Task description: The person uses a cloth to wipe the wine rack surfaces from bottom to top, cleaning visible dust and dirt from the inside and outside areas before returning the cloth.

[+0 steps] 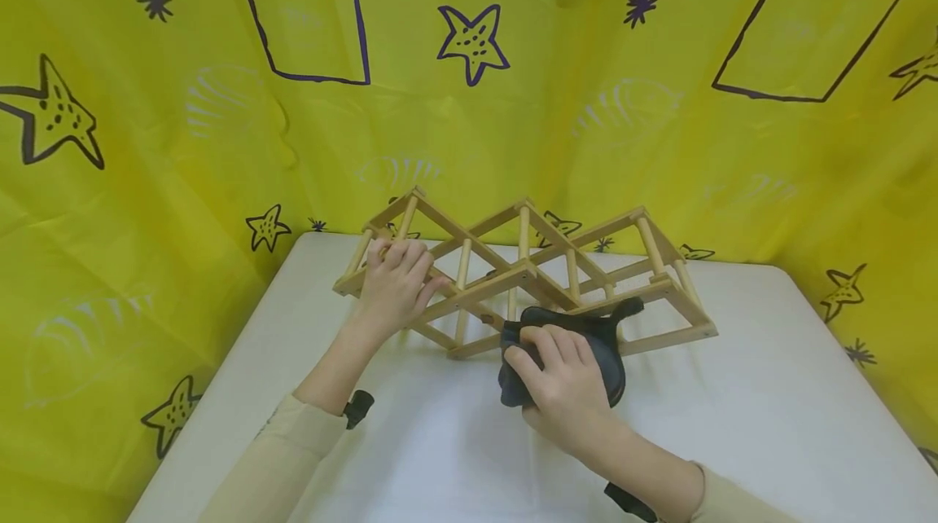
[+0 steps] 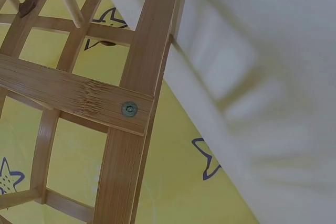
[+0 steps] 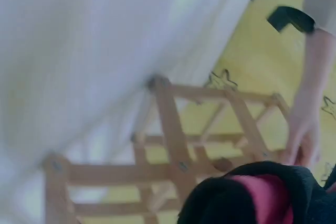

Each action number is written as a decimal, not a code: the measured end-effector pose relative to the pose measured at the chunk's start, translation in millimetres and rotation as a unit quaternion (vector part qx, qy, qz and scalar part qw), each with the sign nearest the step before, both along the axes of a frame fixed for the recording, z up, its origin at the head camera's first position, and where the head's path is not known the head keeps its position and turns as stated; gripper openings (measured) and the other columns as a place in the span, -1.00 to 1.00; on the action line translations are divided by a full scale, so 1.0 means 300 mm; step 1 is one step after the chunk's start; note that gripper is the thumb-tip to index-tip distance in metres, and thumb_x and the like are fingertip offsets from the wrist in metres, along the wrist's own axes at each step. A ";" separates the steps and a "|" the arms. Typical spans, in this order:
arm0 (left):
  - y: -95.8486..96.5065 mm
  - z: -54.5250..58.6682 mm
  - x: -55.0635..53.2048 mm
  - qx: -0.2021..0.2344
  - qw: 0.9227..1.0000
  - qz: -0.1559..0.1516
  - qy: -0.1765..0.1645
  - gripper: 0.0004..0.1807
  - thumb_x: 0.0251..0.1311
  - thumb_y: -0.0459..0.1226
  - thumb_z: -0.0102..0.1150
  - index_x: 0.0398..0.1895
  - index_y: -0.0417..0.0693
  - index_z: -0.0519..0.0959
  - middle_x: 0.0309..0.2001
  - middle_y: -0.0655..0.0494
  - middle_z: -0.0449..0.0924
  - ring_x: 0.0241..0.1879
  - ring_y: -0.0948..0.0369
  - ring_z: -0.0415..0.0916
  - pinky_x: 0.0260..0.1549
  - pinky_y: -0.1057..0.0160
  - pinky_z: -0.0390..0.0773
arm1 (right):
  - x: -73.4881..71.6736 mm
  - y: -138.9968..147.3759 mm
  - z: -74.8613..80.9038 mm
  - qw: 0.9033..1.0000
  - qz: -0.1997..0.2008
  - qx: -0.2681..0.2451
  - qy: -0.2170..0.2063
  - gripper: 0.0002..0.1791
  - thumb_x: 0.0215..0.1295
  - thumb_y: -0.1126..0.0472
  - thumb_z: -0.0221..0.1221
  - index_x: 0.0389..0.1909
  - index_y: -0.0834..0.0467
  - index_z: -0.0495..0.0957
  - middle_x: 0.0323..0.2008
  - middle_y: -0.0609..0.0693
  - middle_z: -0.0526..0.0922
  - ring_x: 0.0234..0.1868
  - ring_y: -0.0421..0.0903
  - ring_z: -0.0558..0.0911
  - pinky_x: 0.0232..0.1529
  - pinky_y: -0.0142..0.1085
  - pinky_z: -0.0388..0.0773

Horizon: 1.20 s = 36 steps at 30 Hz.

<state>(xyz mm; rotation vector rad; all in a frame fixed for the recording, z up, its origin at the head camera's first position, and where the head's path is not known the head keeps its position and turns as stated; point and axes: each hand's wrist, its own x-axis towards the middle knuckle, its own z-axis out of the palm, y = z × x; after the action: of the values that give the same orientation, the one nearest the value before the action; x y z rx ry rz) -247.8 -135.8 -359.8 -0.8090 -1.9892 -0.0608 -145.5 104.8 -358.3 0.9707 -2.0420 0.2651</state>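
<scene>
A lattice-like folding wooden rack (image 1: pixel 484 287) stands on the white table, made of crossed slats joined by round dowels. My left hand (image 1: pixel 396 283) grips its left end, fingers curled over the upper part; the right wrist view also shows that left hand (image 3: pixel 304 140) at the rack's far end. My right hand (image 1: pixel 567 388) holds a dark navy soft item (image 1: pixel 611 352) with a short strap at its upper right, in front of the rack's middle. Pink lining (image 3: pixel 265 192) shows inside it in the right wrist view; its exact kind I cannot tell. Rack slats (image 2: pixel 79 90) fill the left wrist view, both hands outside it.
The white table (image 1: pixel 733 425) spreads around the rack. Behind and beside it hangs a yellow curtain (image 1: pixel 410 116) printed with dark stars and shells, close behind the rack's back side. Dark straps (image 1: pixel 359 409) sit at the wrists.
</scene>
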 end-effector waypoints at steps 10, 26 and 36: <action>0.040 0.004 -0.018 -0.012 1.000 0.008 -0.003 -0.52 0.35 0.05 -0.32 -0.44 -0.16 0.35 -0.32 0.02 0.30 -0.22 0.06 0.16 -0.12 0.01 0.06 | -0.050 -0.019 -0.120 0.995 -0.041 -0.080 -0.034 -0.55 -0.52 0.52 0.08 -0.38 0.22 0.44 -0.31 0.17 0.47 -0.30 0.15 0.44 -0.33 -0.05 0.38; 0.092 -0.001 -0.020 -0.020 0.999 0.045 -0.013 -0.62 0.04 0.01 0.13 -0.46 -0.12 0.36 -0.34 0.06 0.29 -0.22 0.10 0.16 -0.11 0.02 0.05 | -0.187 -0.089 -0.222 0.992 -0.028 -0.109 -0.064 -0.51 -0.42 0.57 0.15 -0.29 0.32 0.32 -0.30 0.31 0.38 -0.30 0.19 0.36 -0.27 -0.04 0.35; 0.089 0.001 -0.022 -0.019 0.999 0.033 -0.006 -0.63 0.03 0.01 0.10 -0.47 -0.13 0.37 -0.34 0.05 0.30 -0.24 0.08 0.17 -0.11 0.02 0.06 | -0.234 -0.110 -0.263 0.994 -0.062 -0.074 -0.052 -0.36 -0.58 0.54 0.26 -0.25 0.28 0.31 -0.25 0.32 0.35 -0.31 0.17 0.36 -0.34 -0.10 0.35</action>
<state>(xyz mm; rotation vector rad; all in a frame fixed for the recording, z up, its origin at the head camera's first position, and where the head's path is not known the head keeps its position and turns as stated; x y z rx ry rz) -254.4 -109.2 -359.5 -0.7675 -2.0319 0.0100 -215.7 72.0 -437.2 0.7512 -2.1338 0.4007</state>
